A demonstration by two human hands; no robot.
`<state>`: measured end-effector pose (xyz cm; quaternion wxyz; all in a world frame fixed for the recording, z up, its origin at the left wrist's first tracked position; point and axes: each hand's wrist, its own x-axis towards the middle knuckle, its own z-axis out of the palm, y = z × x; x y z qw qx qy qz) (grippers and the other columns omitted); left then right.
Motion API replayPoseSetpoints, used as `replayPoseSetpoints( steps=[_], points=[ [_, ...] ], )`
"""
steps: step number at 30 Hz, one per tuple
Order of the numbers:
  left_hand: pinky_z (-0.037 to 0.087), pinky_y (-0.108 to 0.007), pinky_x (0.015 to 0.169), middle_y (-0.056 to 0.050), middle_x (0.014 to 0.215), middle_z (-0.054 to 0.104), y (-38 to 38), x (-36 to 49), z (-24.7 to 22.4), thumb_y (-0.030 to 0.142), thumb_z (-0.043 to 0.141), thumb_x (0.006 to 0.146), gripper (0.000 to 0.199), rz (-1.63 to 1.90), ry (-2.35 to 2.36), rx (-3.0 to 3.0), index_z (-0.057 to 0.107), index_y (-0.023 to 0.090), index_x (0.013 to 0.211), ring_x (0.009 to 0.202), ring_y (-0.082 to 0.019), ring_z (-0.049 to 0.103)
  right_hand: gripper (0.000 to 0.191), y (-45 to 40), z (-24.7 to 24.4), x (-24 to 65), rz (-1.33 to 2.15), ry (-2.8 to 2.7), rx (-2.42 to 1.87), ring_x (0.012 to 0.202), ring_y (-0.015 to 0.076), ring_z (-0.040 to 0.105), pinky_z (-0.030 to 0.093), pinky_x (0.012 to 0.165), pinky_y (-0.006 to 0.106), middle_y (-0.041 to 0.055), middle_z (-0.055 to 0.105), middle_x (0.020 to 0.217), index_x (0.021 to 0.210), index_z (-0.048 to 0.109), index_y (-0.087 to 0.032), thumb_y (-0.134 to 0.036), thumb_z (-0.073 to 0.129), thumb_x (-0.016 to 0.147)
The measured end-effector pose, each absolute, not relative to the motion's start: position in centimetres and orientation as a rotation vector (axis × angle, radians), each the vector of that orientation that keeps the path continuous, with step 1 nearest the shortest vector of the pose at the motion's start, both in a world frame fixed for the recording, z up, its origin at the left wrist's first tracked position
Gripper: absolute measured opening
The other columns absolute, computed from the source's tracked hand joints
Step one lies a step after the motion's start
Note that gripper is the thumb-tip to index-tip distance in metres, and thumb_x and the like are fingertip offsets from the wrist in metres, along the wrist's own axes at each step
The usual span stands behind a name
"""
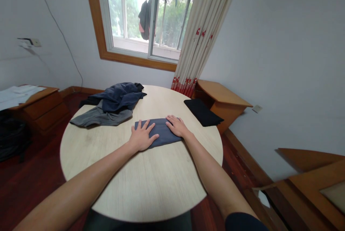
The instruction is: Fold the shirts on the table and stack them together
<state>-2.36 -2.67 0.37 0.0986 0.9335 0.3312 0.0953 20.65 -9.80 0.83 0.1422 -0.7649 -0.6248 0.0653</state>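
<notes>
two forearms (88, 184) (211, 173) lead to two hands (141, 138) (177, 127), spread flat without gripping, atop one folded blue-grey cloth (163, 132).

There are two hands, one left hand (142, 136) and one right hand (177, 126), and one round tabletop (151, 184). Folded cloths number two: one blue-grey cloth (161, 128) and one black cloth (203, 112). There is one heap of loose garments (118, 97), its pieces too tangled to count, plus one window (168, 26), one curtain (206, 26) and two wall sockets (36, 42) (257, 108).
</notes>
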Motion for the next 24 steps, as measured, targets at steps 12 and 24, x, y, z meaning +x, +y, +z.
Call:
replayPoseSetpoints(
  steps=[12,24],
  points=[
    [0.019,-0.073,0.109,-0.013,0.164,0.028,-1.5,-3.5,0.3,0.071,0.036,0.093,0.076,0.292,1.105,2.745,0.041,0.027,0.155,0.147,-0.051,0.023,0.046,-10.4,0.5,23.0,0.083,-1.559,-2.250,0.143,0.0248,0.041,0.022,0.119,0.057,0.0108,0.048,0.153,0.145,0.052,-0.022,-0.032,0.035,0.103],
    [0.005,-0.063,0.120,-0.014,0.165,0.023,-2.3,-3.1,0.6,0.080,0.047,0.083,0.093,0.277,0.593,2.913,0.038,0.023,0.156,0.153,-0.037,0.016,0.051,-10.1,0.7,20.3,0.146,-1.774,-2.169,0.149,0.0255,0.032,0.019,0.120,0.055,0.0119,0.040,0.159,0.148,0.047,-0.021,-0.043,0.035,0.104]
  ],
)
